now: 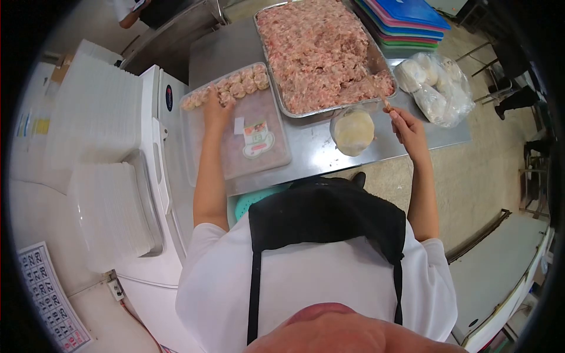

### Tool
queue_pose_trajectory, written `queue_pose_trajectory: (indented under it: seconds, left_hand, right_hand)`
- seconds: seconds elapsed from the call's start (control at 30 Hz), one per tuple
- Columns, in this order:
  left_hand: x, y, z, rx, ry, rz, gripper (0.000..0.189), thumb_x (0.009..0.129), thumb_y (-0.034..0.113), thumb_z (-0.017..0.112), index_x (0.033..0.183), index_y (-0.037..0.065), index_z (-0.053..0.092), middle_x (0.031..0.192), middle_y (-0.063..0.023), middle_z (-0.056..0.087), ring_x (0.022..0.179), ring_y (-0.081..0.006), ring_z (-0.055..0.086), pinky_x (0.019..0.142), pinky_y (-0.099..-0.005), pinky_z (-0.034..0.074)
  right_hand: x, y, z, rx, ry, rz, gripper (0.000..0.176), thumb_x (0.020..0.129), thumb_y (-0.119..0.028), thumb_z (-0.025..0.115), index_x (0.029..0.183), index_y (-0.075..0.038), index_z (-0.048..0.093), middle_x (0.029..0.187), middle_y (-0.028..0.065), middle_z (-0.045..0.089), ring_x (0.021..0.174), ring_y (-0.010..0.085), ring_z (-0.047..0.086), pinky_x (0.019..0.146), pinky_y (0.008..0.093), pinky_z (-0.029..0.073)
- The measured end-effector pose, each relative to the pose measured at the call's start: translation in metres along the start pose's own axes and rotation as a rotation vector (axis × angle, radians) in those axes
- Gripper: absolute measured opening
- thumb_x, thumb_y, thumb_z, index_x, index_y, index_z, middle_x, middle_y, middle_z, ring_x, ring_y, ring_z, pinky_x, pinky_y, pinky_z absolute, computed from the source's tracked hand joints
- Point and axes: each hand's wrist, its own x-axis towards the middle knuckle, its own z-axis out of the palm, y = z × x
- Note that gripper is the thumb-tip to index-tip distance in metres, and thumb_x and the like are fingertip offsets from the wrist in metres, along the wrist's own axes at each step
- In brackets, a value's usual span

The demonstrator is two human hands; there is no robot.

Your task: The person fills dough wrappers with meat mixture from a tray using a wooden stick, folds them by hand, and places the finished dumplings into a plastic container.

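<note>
My left hand [216,107] reaches into a clear plastic tray [259,159] and rests on a dumpling at the end of a row of finished dumplings [241,85] along its far edge. My right hand [406,126] holds a thin wooden stick [379,94] whose tip points into a large metal pan of pink minced meat [321,50]. A round stack of pale wrappers [352,130] lies on the steel table just left of my right hand.
A bag of wrapper packs [438,85] lies at the right end of the steel table [312,156]. Coloured boards [406,20] are stacked behind. White tray stacks [97,117] sit on a chest freezer [168,176] at left. Another person's arm [126,17] shows far back.
</note>
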Motion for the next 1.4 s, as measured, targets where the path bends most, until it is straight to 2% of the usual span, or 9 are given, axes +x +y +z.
queue_pose_trajectory:
  seconds: [0.27, 0.4, 0.57, 0.7, 0.8, 0.9, 1.0, 1.2, 1.4]
  left_hand:
    - [0.026, -0.004, 0.022, 0.02, 0.029, 0.049, 0.086, 0.074, 0.009, 0.072, 0.146, 0.005, 0.025, 0.135, -0.0256, 0.045, 0.126, -0.0386, 0.043, 0.103, -0.0409, 0.037]
    - [0.007, -0.003, 0.017, 0.174, 0.073, 0.189, 0.079, 0.075, 0.01, 0.072, 0.143, 0.006, 0.033, 0.134, -0.0254, 0.046, 0.13, -0.04, 0.038, 0.108, -0.0438, 0.031]
    - [-0.063, 0.108, 0.006, 0.062, 0.052, 0.313, 0.056, 0.08, 0.018, 0.069, 0.132, 0.007, 0.05, 0.129, -0.0221, 0.052, 0.127, -0.0392, 0.041, 0.108, -0.0434, 0.031]
    - [-0.119, 0.186, 0.058, -0.394, -0.319, 0.341, 0.033, 0.083, 0.017, 0.064, 0.113, 0.005, 0.062, 0.116, -0.0162, 0.058, 0.113, -0.0325, 0.053, 0.099, -0.0396, 0.041]
    - [-0.14, 0.192, 0.124, -0.323, -0.315, 0.444, 0.032, 0.078, 0.013, 0.069, 0.11, 0.007, 0.063, 0.11, -0.0143, 0.059, 0.106, -0.0308, 0.056, 0.09, -0.0387, 0.047]
    - [-0.145, 0.197, 0.163, -0.244, -0.31, 0.488, 0.04, 0.074, 0.013, 0.071, 0.113, 0.009, 0.062, 0.106, -0.0143, 0.055, 0.102, -0.0333, 0.054, 0.09, -0.0408, 0.045]
    - [-0.15, 0.224, 0.16, -0.151, -0.22, 0.411, 0.04, 0.075, 0.014, 0.071, 0.113, 0.009, 0.062, 0.105, -0.0145, 0.054, 0.099, -0.0338, 0.054, 0.09, -0.041, 0.044]
    - [-0.145, 0.211, 0.179, -0.099, -0.348, 0.26, 0.041, 0.071, 0.021, 0.073, 0.11, 0.008, 0.064, 0.105, -0.0168, 0.055, 0.103, -0.0348, 0.051, 0.091, -0.0415, 0.043]
    - [-0.141, 0.249, 0.162, -0.023, -0.215, 0.31, 0.031, 0.071, 0.025, 0.074, 0.097, 0.011, 0.067, 0.108, -0.0131, 0.054, 0.104, -0.0338, 0.05, 0.09, -0.0434, 0.04]
  right_hand:
    - [0.037, -0.003, 0.011, -0.326, -0.141, -0.119, 0.039, 0.096, -0.037, 0.049, 0.11, -0.004, 0.065, 0.081, 0.0083, 0.064, 0.076, 0.0198, 0.059, 0.071, 0.0329, 0.046]
    - [0.093, -0.02, 0.035, -0.909, -0.214, -0.568, 0.04, 0.095, -0.043, 0.046, 0.098, -0.008, 0.066, 0.09, 0.0167, 0.066, 0.087, 0.0353, 0.063, 0.074, 0.0467, 0.048]
    - [0.165, -0.041, 0.066, -1.08, -0.26, -0.705, 0.043, 0.092, -0.047, 0.047, 0.089, -0.01, 0.069, 0.085, 0.0154, 0.067, 0.08, 0.0351, 0.064, 0.071, 0.0483, 0.05]
    - [0.18, -0.028, 0.095, -1.106, -0.462, -0.676, 0.043, 0.092, -0.047, 0.047, 0.087, -0.012, 0.071, 0.088, 0.0152, 0.069, 0.085, 0.035, 0.066, 0.075, 0.0465, 0.052]
    - [0.161, -0.051, 0.087, -1.167, -0.545, -0.72, 0.034, 0.09, -0.035, 0.05, 0.084, -0.009, 0.071, 0.084, 0.0159, 0.069, 0.081, 0.0335, 0.068, 0.07, 0.0465, 0.053]
    - [0.162, -0.03, 0.087, -1.188, -0.533, -1.024, 0.024, 0.083, -0.021, 0.054, 0.079, -0.005, 0.071, 0.078, 0.0166, 0.069, 0.075, 0.0305, 0.069, 0.064, 0.0445, 0.054]
    - [0.139, -0.061, 0.071, -1.182, -0.625, -1.044, 0.018, 0.075, -0.014, 0.056, 0.074, -0.003, 0.071, 0.075, 0.0165, 0.069, 0.07, 0.0289, 0.07, 0.059, 0.0421, 0.054]
    - [0.156, -0.031, 0.077, -1.019, -0.574, -1.23, 0.017, 0.075, -0.014, 0.057, 0.074, -0.006, 0.071, 0.072, 0.015, 0.068, 0.069, 0.0291, 0.069, 0.058, 0.0411, 0.054]
    - [0.158, -0.023, 0.081, -0.945, -0.593, -1.16, 0.023, 0.083, -0.021, 0.054, 0.071, -0.005, 0.066, 0.068, 0.0155, 0.065, 0.067, 0.0312, 0.067, 0.059, 0.0418, 0.052]
